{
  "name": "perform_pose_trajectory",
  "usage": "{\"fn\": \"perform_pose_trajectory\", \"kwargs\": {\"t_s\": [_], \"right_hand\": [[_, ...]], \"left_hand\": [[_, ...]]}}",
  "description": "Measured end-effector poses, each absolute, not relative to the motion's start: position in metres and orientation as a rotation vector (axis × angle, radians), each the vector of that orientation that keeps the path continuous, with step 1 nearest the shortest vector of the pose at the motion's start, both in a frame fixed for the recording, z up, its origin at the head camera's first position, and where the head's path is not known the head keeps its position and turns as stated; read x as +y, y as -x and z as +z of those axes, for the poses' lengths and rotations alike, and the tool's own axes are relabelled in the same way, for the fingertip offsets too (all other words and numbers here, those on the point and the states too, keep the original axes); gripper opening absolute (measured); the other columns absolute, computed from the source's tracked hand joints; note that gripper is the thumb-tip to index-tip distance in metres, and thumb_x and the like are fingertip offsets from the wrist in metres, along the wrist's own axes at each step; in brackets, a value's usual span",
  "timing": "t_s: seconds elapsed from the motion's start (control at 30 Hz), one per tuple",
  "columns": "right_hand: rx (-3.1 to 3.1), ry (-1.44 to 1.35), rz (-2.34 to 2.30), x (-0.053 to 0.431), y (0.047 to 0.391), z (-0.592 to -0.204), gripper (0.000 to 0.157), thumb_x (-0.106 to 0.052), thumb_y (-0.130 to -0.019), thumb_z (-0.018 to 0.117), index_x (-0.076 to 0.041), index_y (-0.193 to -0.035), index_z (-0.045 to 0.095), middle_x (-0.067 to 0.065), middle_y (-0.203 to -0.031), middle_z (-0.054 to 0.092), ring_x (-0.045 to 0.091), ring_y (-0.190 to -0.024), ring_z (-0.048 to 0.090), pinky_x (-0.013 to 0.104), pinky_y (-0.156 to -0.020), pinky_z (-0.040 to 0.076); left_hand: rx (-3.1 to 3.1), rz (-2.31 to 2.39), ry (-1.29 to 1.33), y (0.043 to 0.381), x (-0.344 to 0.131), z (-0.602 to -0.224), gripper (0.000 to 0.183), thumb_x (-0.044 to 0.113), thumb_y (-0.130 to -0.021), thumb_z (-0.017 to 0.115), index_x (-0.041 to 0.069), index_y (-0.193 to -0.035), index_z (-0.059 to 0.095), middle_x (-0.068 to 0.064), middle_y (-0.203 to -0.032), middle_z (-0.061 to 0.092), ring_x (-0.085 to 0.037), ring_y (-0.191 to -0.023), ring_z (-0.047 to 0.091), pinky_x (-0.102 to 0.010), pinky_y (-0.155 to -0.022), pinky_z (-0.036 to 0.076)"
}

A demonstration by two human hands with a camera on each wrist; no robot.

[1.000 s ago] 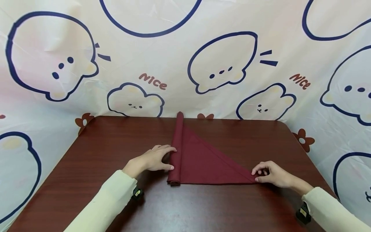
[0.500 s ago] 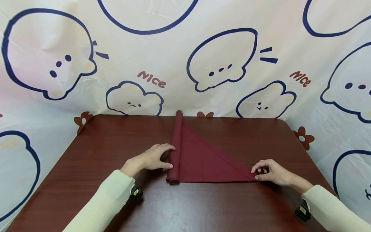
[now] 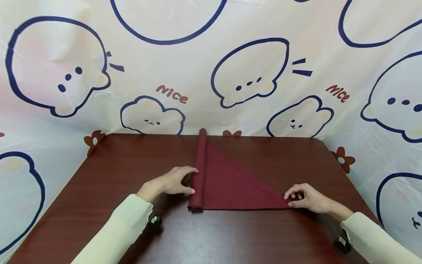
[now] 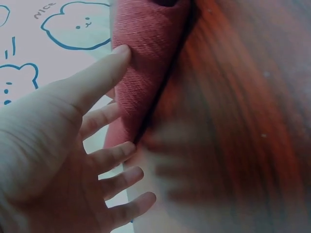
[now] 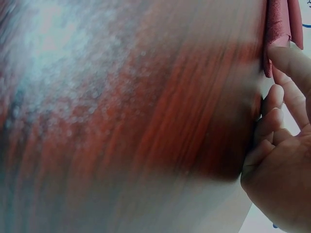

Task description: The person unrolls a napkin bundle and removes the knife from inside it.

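Observation:
A dark red cloth [image 3: 230,183] lies on the table, its left side wound into a long roll [image 3: 199,172] and its right side a flat triangle narrowing to a corner. My left hand [image 3: 171,181] rests against the roll's left side, thumb and forefinger touching it and spread apart. In the left wrist view the thumb [image 4: 104,75] lies on the rolled fabric [image 4: 146,53], the other fingers fairly straight. At the far right corner my right hand [image 3: 308,198] pinches the cloth's tip. The right wrist view has that thumb [image 5: 291,63] on the cloth corner [image 5: 279,29], other fingers curled.
The brown wood-grain table [image 3: 132,154] has rounded back corners. Behind it and at both sides hangs a pale sheet [image 3: 197,66] with cartoon drawings. The roll's far end reaches the table's back edge.
The view shifts slightly. Both hands and the cloth otherwise hold their places.

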State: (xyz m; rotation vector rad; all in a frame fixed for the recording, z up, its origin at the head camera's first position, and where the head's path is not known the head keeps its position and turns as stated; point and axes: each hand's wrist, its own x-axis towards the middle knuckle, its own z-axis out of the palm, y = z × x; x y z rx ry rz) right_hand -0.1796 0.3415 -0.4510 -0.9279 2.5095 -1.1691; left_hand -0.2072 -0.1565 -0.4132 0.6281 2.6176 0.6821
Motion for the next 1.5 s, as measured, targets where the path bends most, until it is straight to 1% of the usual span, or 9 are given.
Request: {"fn": "perform_pose_trajectory", "kwargs": {"t_s": [0.13,0.23,0.4,0.6,0.73,0.93,1.17,1.37,1.5], "right_hand": [[2.515,0.924,-1.165,0.340,0.180,-0.451,0.010,-0.008,-0.088,0.076,-0.012,-0.097,0.073,0.007,-0.080,0.059,0.012,-0.067,0.046,0.025,-0.058,0.039],[2.529,0.915,-1.168,0.341,0.179,-0.450,0.011,-0.008,-0.087,0.077,-0.012,-0.096,0.073,0.004,-0.079,0.059,0.010,-0.066,0.045,0.025,-0.057,0.039],[2.534,0.909,-1.177,0.343,0.179,-0.450,0.012,-0.006,-0.087,0.077,-0.013,-0.096,0.073,0.003,-0.079,0.059,0.007,-0.066,0.045,0.025,-0.057,0.039],[2.500,0.924,-1.179,0.342,0.178,-0.451,0.011,-0.006,-0.088,0.076,-0.011,-0.097,0.073,0.007,-0.080,0.059,0.011,-0.066,0.046,0.026,-0.057,0.039],[2.507,0.937,-1.179,0.340,0.179,-0.449,0.011,-0.005,-0.088,0.076,-0.011,-0.097,0.073,0.009,-0.079,0.058,0.010,-0.067,0.046,0.026,-0.057,0.039],[2.510,0.933,-1.166,0.341,0.181,-0.449,0.011,-0.005,-0.088,0.076,-0.011,-0.097,0.073,0.009,-0.079,0.058,0.008,-0.067,0.045,0.025,-0.057,0.039],[2.490,0.937,-1.188,0.341,0.179,-0.451,0.010,-0.005,-0.088,0.075,-0.010,-0.097,0.073,0.010,-0.079,0.058,0.013,-0.066,0.046,0.026,-0.057,0.039],[2.501,0.901,-1.174,0.341,0.180,-0.450,0.010,-0.007,-0.089,0.076,-0.012,-0.097,0.073,0.006,-0.081,0.059,0.010,-0.068,0.047,0.025,-0.058,0.040],[2.494,0.911,-1.172,0.341,0.180,-0.449,0.010,-0.007,-0.089,0.075,-0.011,-0.098,0.073,0.006,-0.081,0.059,0.012,-0.068,0.047,0.026,-0.058,0.040]], "left_hand": [[2.623,0.657,-0.612,0.208,-0.153,-0.407,0.065,0.033,-0.088,0.079,0.016,-0.145,0.052,-0.017,-0.160,0.039,-0.044,-0.148,0.031,-0.062,-0.115,0.035],[2.654,0.610,-0.611,0.209,-0.147,-0.399,0.065,0.031,-0.087,0.080,0.016,-0.144,0.053,-0.019,-0.163,0.033,-0.045,-0.149,0.029,-0.064,-0.115,0.034],[2.683,0.595,-0.635,0.210,-0.132,-0.390,0.066,0.027,-0.088,0.079,0.017,-0.147,0.051,-0.016,-0.165,0.030,-0.043,-0.150,0.027,-0.065,-0.115,0.033],[2.703,0.568,-0.650,0.209,-0.118,-0.394,0.069,0.037,-0.091,0.075,0.020,-0.152,0.047,-0.013,-0.166,0.030,-0.041,-0.151,0.028,-0.065,-0.117,0.031],[2.727,0.483,-0.676,0.209,-0.113,-0.401,0.069,0.043,-0.090,0.074,0.020,-0.150,0.049,-0.013,-0.165,0.033,-0.040,-0.150,0.029,-0.063,-0.117,0.032],[2.737,0.460,-0.646,0.208,-0.116,-0.407,0.067,0.046,-0.089,0.075,0.021,-0.148,0.053,-0.013,-0.165,0.031,-0.039,-0.150,0.029,-0.062,-0.117,0.033],[2.738,0.456,-0.617,0.209,-0.119,-0.413,0.067,0.047,-0.089,0.075,0.021,-0.147,0.054,-0.010,-0.166,0.030,-0.038,-0.150,0.029,-0.062,-0.116,0.033],[2.738,0.487,-0.613,0.210,-0.124,-0.414,0.067,0.047,-0.089,0.075,0.020,-0.147,0.054,-0.009,-0.167,0.029,-0.038,-0.150,0.029,-0.063,-0.117,0.032],[2.727,0.512,-0.607,0.210,-0.127,-0.415,0.068,0.046,-0.089,0.075,0.018,-0.148,0.053,-0.010,-0.167,0.028,-0.039,-0.150,0.029,-0.063,-0.116,0.032]]}}
